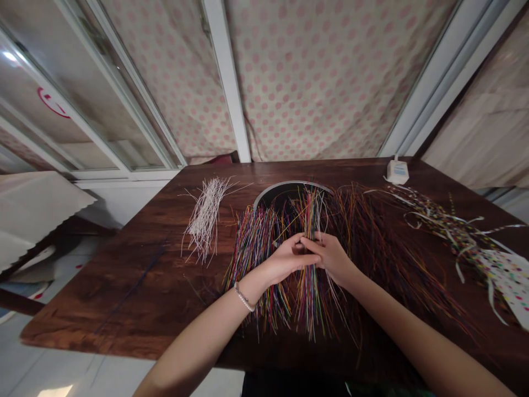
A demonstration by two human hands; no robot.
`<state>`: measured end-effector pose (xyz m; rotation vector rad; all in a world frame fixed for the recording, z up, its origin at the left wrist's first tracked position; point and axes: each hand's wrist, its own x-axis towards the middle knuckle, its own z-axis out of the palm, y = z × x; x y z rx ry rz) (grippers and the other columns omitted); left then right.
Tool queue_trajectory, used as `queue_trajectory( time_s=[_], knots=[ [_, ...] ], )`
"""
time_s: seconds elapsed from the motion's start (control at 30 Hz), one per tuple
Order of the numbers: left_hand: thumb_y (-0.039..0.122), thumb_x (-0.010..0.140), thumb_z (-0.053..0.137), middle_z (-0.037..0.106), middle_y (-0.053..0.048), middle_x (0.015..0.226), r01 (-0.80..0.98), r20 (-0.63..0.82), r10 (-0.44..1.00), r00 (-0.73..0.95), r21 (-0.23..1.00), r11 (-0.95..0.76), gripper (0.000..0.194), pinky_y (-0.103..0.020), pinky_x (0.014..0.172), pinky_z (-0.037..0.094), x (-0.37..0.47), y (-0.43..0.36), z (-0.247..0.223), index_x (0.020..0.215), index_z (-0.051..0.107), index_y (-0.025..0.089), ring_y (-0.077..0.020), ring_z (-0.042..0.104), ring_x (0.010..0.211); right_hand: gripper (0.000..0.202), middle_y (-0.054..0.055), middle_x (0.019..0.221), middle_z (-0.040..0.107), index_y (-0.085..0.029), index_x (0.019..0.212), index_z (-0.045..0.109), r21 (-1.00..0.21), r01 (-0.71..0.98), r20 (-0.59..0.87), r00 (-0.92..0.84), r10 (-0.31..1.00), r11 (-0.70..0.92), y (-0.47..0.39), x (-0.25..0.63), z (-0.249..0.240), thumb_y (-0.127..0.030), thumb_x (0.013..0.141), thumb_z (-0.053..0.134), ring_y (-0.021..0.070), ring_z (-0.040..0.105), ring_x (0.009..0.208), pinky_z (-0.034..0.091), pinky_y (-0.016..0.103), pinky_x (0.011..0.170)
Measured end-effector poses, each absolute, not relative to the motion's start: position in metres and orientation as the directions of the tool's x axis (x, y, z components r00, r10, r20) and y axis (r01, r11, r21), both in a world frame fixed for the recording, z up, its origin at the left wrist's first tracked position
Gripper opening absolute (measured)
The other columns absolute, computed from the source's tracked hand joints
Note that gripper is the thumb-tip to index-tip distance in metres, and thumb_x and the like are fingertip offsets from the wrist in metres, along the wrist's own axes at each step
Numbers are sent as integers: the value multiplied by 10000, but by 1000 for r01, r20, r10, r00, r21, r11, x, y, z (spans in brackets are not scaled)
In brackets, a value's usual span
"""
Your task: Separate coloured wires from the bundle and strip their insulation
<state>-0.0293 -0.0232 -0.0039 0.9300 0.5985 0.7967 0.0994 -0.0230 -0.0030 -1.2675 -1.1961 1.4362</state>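
Note:
Both hands meet around an upright bundle of thin multicoloured wires (313, 215) in front of me. My left hand (289, 256) is closed on the bundle from the left, its thumb laid across the strands. From the other side my right hand (333, 256) grips it too, with a few white strands (324, 212) running beside its fingers. Left of the bundle lies a thick heap of coloured wires (254, 240). To the right spreads a pile of dark reddish-brown wires (380, 248). Behind the bundle is a round dark tray with a pale rim (285, 184), partly hidden by strands.
A pile of white wires (205, 218) lies on the left of the wooden table (136, 270). At the right are dotted ribbon-like strips (446, 220), a dotted white sheet (506, 278) and a small white box (397, 171). Polka-dot curtains (314, 82) hang behind.

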Motion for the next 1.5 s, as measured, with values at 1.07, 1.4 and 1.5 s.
queue_trajectory(
  time_s=[1.07, 1.4, 1.5],
  knots=[
    [72, 730, 561, 657, -130, 913, -407, -174, 845, 506, 816, 412, 434, -410, 792, 463, -30, -20, 0, 1142, 455, 159, -242, 632, 859, 251, -99, 373, 327, -122, 771, 613, -978, 23, -208, -160, 965, -207, -18, 122, 16, -331, 633, 628, 15, 186, 311, 96, 192, 337],
    [74, 759, 528, 650, -131, 955, -407, -168, 824, 541, 806, 431, 510, -427, 817, 449, -31, -20, 0, 1239, 391, 181, -242, 636, 847, 313, -84, 413, 392, -127, 825, 581, -982, 119, -159, -74, 985, -150, -15, 121, 4, -372, 640, 643, 23, 253, 326, 150, 176, 331],
    [82, 753, 546, 635, -129, 1002, -403, -144, 821, 552, 816, 414, 530, -429, 823, 447, -30, -20, 0, 1245, 385, 195, -244, 631, 862, 288, -56, 460, 450, -123, 762, 597, -982, 129, -152, -82, 985, -141, -12, 120, -3, -381, 641, 639, 22, 268, 345, 176, 182, 344]
  ],
)
